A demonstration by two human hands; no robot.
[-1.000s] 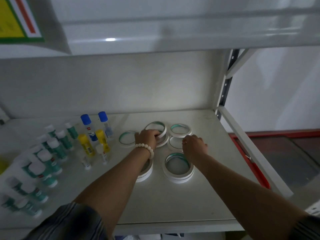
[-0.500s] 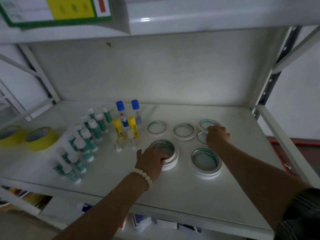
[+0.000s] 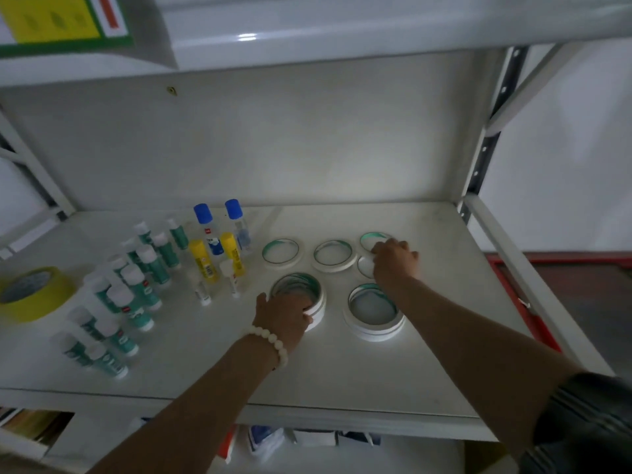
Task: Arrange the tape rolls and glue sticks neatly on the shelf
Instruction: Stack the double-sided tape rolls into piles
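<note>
Fingers of my left hand (image 3: 284,318) curl over the near rim of a stacked white tape roll (image 3: 298,295), clamped on it, I judge to square the stack. My right hand (image 3: 393,260) rests across two thin rolls (image 3: 371,241) behind the big right-hand stack (image 3: 373,311); whether it grips one I cannot tell. Left of that stack on the shelf (image 3: 342,367) stand rows of green glue sticks (image 3: 136,285), then a yellow tape roll (image 3: 32,292) further left.

White metal shelving (image 3: 342,378), grey back panel (image 3: 273,142), dim light
</note>
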